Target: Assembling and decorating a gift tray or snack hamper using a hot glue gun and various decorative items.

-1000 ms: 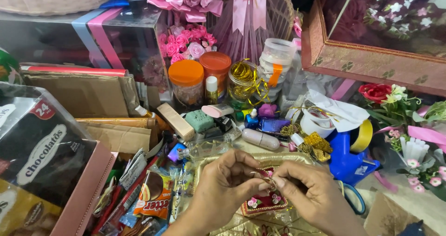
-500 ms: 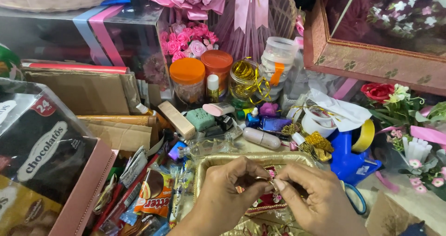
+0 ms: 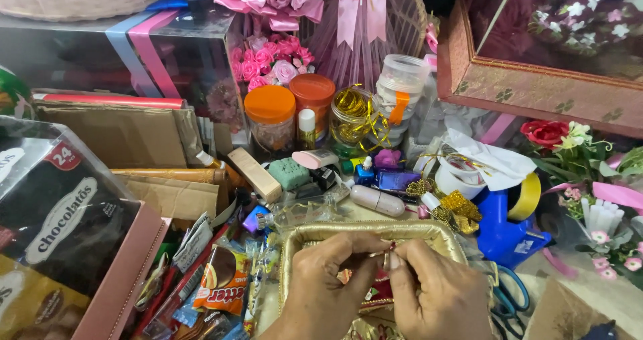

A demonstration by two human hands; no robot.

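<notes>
Both hands have lifted slightly toward the far rim of the gold tray [image 3: 303,236] since a moment ago, fingertips now meeting higher over it. At the near centre of the scene, the left hand [image 3: 321,290] and the right hand [image 3: 439,293] press thumb and forefinger together, pinching a small red item [image 3: 388,247] between them; what it is cannot be told. It sits just above the tray's far edge. Snack packets [image 3: 221,286] lie to the left of the tray, a blue tape dispenser [image 3: 502,229] to the right. Farther back stand two orange-lidded jars [image 3: 271,116] and pink fabric roses [image 3: 268,62].
</notes>
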